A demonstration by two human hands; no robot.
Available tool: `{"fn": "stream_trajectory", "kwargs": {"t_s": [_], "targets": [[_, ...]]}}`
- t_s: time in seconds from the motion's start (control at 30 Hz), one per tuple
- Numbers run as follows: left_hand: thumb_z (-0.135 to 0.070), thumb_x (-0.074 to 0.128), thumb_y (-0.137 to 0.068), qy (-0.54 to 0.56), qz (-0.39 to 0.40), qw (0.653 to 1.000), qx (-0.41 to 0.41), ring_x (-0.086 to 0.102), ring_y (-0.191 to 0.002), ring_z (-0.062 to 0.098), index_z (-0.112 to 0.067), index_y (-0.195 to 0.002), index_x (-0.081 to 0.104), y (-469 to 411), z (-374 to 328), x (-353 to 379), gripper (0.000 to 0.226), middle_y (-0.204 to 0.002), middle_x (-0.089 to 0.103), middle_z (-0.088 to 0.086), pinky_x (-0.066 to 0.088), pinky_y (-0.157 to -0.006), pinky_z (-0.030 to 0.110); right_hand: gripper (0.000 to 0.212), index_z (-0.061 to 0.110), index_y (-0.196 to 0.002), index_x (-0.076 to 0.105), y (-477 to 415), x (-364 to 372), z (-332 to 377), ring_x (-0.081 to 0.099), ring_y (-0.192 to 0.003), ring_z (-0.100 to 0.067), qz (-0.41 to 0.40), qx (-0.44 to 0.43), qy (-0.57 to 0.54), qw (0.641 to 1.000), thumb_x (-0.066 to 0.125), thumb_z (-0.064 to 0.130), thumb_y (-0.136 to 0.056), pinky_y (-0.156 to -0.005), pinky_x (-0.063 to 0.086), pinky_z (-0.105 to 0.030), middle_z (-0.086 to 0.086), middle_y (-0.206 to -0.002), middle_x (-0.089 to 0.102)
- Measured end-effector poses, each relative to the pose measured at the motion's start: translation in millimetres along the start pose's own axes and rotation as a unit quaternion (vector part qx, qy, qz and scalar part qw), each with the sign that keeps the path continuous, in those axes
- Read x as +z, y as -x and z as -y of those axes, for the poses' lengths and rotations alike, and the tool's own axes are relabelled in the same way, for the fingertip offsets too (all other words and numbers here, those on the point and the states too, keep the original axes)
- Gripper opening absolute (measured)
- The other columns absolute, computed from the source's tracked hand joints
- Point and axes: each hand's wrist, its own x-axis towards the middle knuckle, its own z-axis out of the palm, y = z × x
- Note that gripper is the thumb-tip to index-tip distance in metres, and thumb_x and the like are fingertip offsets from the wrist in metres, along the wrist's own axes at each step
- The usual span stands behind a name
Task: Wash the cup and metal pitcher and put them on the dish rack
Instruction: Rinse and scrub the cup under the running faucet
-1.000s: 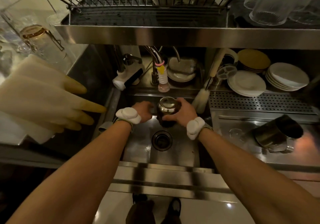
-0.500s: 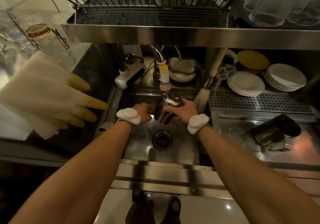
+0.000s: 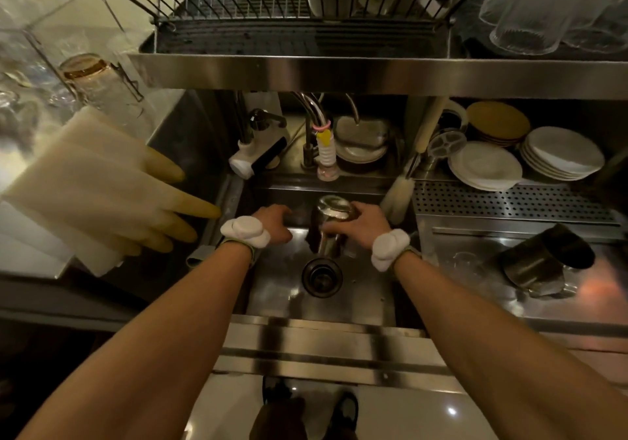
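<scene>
The right hand had its fingers curled round the cup — shiny, tilted bottom-up over the sink — while the left hand sat just beside it, fingers bent, whether gripping anything I could not tell. The metal pitcher lay on its side on the counter to the right, the dish rack overhead. Likely wet and smooth, the cup could slip from a one-handed grip and clatter into the basin, or knock the shelf edge on the lift.
</scene>
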Motion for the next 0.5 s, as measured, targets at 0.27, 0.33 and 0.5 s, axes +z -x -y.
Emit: {"fn": "stream_trajectory", "kwargs": {"t_s": [0.27, 0.33, 0.5], "targets": [[-0.014, 0.069, -0.079, 0.015, 0.018, 1.0, 0.018, 0.053, -0.125, 0.031, -0.018, -0.142, 0.042, 0.2, -7.1, 2.0, 0.068, -0.135, 0.056, 0.013, 0.048, -0.101, 0.036, 0.057, 0.015, -0.101, 0.07, -4.2, 7.0, -7.7, 0.067, -0.092, -0.017, 0.005, -0.007, 0.052, 0.999, 0.09, 0.03, -0.05, -0.086, 0.055, -0.034, -0.001, -0.097, 0.073], [-0.012, 0.073, -0.074, 0.029, 0.029, 0.999, 0.027, 0.052, -0.127, 0.028, -0.02, -0.145, 0.036, -0.5, -8.8, 6.3, 0.081, -0.139, 0.053, 0.011, 0.048, -0.102, 0.036, 0.071, 0.012, -0.114, 0.066, -2.4, 4.7, -8.6, 0.065, -0.102, -0.019, -0.011, 0.004, 0.005, 1.0, 0.091, 0.03, -0.05, -0.093, 0.053, -0.035, -0.004, -0.109, 0.071], [-0.014, 0.086, -0.063, 0.109, 0.05, 0.99, 0.075, 0.048, -0.131, 0.021, -0.018, -0.149, 0.024, 3.8, -22.7, 19.4, 0.106, -0.144, 0.048, 0.006, 0.039, -0.101, 0.023, 0.059, 0.012, -0.117, 0.062, -3.0, -3.2, -9.1, 0.066, -0.099, -0.015, 0.081, -0.031, -0.022, 0.996, 0.086, 0.016, -0.064, -0.092, 0.054, -0.028, -0.004, -0.11, 0.07]]}}
